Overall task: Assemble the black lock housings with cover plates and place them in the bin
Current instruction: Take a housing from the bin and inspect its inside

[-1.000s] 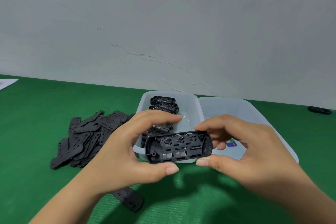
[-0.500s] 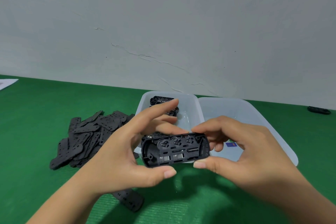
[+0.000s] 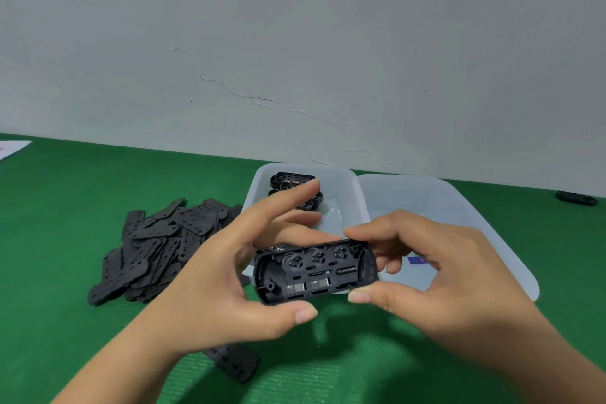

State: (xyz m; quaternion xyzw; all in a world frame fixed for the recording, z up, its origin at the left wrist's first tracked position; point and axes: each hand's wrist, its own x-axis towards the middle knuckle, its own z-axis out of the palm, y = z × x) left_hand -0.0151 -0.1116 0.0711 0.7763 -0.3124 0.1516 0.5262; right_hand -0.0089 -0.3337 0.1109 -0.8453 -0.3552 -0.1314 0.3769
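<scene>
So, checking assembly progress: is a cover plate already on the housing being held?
No, the housing is open, its spring and inner parts exposed.

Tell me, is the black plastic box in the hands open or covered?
Open. The black plastic lock housing has no cover plate on it: its small spring, round wheels and metal pieces show inside.

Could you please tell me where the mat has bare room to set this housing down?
Bare green mat lies left of the cover plate pile, and near the front edge right of the single plate. The left bin holds housings; the right bin looks nearly empty.
</scene>
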